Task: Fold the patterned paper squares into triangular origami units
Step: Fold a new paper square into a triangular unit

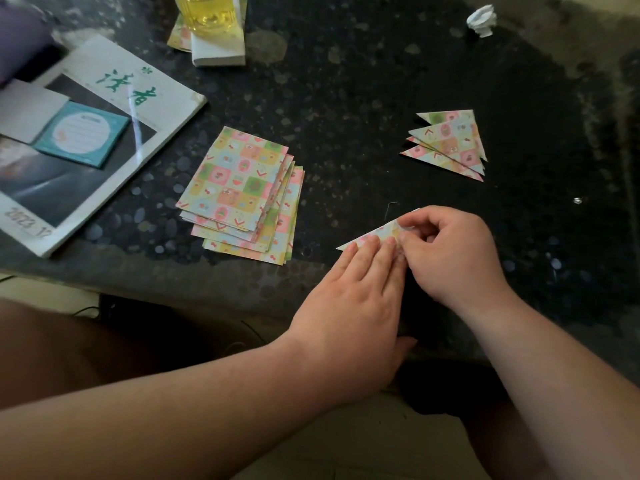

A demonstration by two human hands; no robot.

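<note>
A folded patterned paper (375, 234) lies on the dark table near its front edge, showing as a long thin triangle. My left hand (349, 303) presses flat on it with straight fingers. My right hand (450, 251) pinches the paper's right part with curled fingers and thumb. Most of the paper is hidden under both hands. A stack of several unfolded patterned squares (242, 195) sits to the left. A pile of several finished triangular units (450, 143) lies behind my right hand.
A magazine (114, 84) with a teal notepad (81, 133) on it lies at the left. A bottle of yellow liquid (207, 12) stands on a white block (218, 46) at the back. A crumpled white paper ball (481, 20) sits far right.
</note>
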